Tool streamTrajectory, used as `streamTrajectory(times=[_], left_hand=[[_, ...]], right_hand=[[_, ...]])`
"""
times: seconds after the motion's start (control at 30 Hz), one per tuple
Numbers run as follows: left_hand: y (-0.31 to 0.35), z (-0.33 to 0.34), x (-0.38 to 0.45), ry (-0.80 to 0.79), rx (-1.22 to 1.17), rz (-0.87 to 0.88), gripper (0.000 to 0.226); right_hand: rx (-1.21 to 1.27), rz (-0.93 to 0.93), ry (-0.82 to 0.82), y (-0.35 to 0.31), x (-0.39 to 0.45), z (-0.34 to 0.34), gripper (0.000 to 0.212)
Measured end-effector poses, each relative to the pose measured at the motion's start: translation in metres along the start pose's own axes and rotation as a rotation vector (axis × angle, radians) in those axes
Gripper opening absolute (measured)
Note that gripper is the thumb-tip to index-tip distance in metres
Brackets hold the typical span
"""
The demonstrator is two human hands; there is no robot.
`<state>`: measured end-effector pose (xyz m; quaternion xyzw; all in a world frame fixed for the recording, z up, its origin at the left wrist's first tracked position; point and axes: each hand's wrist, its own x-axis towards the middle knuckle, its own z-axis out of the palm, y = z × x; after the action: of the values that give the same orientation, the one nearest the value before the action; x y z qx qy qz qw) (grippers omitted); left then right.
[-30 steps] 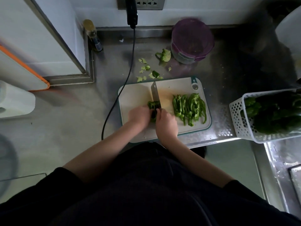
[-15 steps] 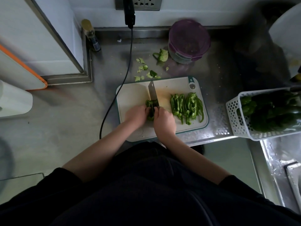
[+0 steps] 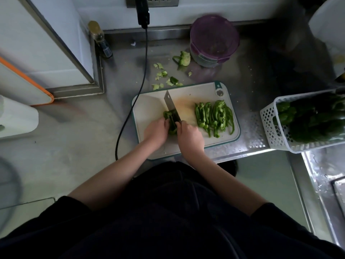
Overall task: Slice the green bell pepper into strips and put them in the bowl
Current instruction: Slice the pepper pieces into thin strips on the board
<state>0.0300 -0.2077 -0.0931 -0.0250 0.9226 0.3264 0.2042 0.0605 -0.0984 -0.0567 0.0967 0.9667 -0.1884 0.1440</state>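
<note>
On the cutting board, the left hand held the green pepper piece; the right hand gripped the knife beside cut strips.

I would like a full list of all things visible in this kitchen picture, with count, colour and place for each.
cutting board: one, white with green rim, counter centre
pepper piece: one, green, on board under knife
pepper strips: a pile, green, board's right side
knife: one, grey blade, across pepper piece
pepper scraps: several, pale green, behind board
lidded container: one, purple, by wall
basket: one, white, holding peppers, right
cable: one, black, from wall socket
left hand: holds pepper piece
right hand: grips knife
</note>
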Motion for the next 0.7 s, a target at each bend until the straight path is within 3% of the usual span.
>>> streamTrajectory(times=[0.3, 0.53, 0.7], left_hand=[[-0.006, -0.008, -0.006, -0.003, -0.013, -0.015, 0.034], [0.007, -0.005, -0.001, -0.093, -0.030, -0.017, 0.036], [0.010, -0.003, 0.006, -0.090, 0.120, -0.037, 0.044]], right_hand=[[-0.051, -0.107, -0.014, -0.001, 0.004, -0.004, 0.036], [0.102, 0.128, 0.051, 0.049, 0.015, -0.037, 0.043], [0.235, 0.102, 0.078, 0.041, 0.007, -0.042, 0.040]])
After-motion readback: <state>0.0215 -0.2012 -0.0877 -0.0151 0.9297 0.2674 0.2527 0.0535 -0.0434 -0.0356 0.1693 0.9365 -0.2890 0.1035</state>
